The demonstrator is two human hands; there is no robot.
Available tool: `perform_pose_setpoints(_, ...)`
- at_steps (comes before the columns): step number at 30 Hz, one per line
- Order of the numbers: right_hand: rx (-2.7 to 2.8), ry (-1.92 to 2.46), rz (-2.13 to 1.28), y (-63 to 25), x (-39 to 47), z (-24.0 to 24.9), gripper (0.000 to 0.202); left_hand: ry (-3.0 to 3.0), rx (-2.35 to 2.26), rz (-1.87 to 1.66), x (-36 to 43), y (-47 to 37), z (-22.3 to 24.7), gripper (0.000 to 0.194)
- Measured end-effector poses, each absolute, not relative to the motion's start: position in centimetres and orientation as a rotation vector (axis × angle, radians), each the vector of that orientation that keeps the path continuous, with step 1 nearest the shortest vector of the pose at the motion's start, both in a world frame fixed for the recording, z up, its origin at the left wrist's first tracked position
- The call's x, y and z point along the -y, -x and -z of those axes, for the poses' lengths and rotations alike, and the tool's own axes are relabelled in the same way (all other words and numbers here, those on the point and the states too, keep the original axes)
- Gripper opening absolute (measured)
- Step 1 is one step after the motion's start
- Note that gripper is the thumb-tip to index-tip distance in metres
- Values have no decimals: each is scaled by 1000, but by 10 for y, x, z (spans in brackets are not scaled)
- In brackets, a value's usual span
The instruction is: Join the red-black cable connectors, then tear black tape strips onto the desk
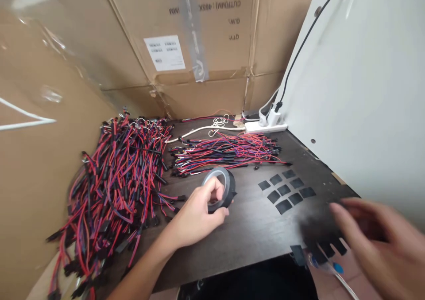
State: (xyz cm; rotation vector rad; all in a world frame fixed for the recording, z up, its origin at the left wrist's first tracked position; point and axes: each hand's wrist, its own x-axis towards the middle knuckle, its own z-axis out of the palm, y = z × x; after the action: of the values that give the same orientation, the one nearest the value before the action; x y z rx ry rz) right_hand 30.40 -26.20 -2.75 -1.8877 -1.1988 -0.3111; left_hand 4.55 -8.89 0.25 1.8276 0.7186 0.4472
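Observation:
My left hand (pixel 195 216) is closed around a roll of black tape (pixel 230 189), its fingers curled through the ring and the thumb along the near side. The roll stands tilted just above the dark tabletop (pixel 252 242). Farther right, my right hand (pixel 381 242) hovers over the table's near right edge, smeared by motion; whether it holds anything is unclear. A dark blur lies beside its fingertips. Several cut black tape squares (pixel 283 190) lie in rows on the table between the hands. More black tape strips (pixel 298 255) hang from the front edge beneath my right hand.
A large heap of red and black wire harnesses (pixel 129 171) covers the left side. A flatter wire bundle (pixel 226 153) lies at the back, before a white power strip (pixel 265 126) with plugs. Cardboard (pixel 212 25) walls the back and left; a white panel (pixel 358 91) stands right.

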Motion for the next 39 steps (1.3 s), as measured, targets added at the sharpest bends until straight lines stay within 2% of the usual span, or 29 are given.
perform_pose_setpoints(3,1488,1588,93,-247,217,8,14,-1689,-627,-429,92,-48,-1,20)
perform_pose_setpoints(6,1534,1443,-78,-212,186,6,21,-1705,-629,-460,94,-49,2,22)
perform_pose_setpoints(11,1489,1423,-176,-202,169,16,11,-1795,-672,-492,94,-48,6,22)
perform_pose_setpoints(16,1493,1379,-236,-210,164,14,17,-1906,-728,-451,95,-47,9,16)
perform_pose_setpoints(21,1603,1160,-55,-208,171,17,19,-1787,-720,-556,98,-45,18,15)
perform_pose_setpoints(26,1687,1092,13,-194,190,19,26,-2018,-759,-683,93,-42,23,8)
perform_pose_setpoints(33,1667,1297,332,-203,187,14,20,-2250,-602,-821,88,-43,16,13)
perform_pose_setpoints(39,1675,1407,310,-208,188,18,28,-2243,-689,-863,91,-46,13,11)
